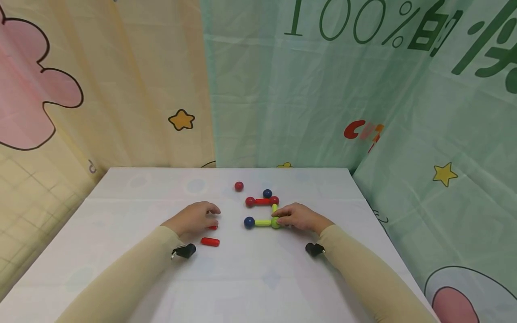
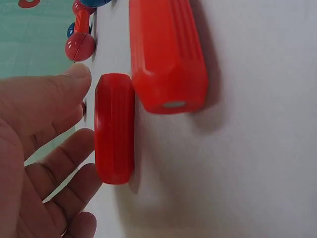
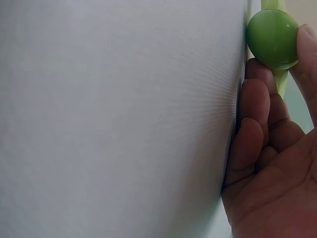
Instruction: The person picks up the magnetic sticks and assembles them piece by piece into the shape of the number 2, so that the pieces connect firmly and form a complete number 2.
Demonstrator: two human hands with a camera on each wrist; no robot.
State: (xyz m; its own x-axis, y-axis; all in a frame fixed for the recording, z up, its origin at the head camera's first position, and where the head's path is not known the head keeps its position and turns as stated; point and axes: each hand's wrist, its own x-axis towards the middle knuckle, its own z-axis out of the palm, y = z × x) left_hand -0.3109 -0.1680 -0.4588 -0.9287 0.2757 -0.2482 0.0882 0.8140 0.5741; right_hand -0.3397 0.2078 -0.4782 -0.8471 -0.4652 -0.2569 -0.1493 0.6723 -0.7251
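Note:
My left hand (image 1: 196, 218) reaches over a red magnetic rod (image 2: 115, 130), its thumb and fingers apart at the rod's near side. A second red rod (image 1: 210, 242) lies just nearer to me. My right hand (image 1: 300, 216) holds a green ball (image 3: 272, 38) between thumb and fingers, with the other fingers curled low against the tabletop. From that ball one yellow-green rod (image 1: 263, 222) runs left to a dark blue ball (image 1: 249, 222). Another yellow-green rod (image 1: 274, 207) runs back to a red ball (image 1: 274, 200), where a red rod (image 1: 262, 202) leads to another red ball (image 1: 250, 202).
Beyond the joined pieces lie a loose red ball (image 1: 238, 186) and a dark blue ball (image 1: 267, 193), the latter close behind the red rod. A white cloth covers the table (image 1: 250, 278). Printed curtains (image 1: 258, 89) hang behind and at the sides.

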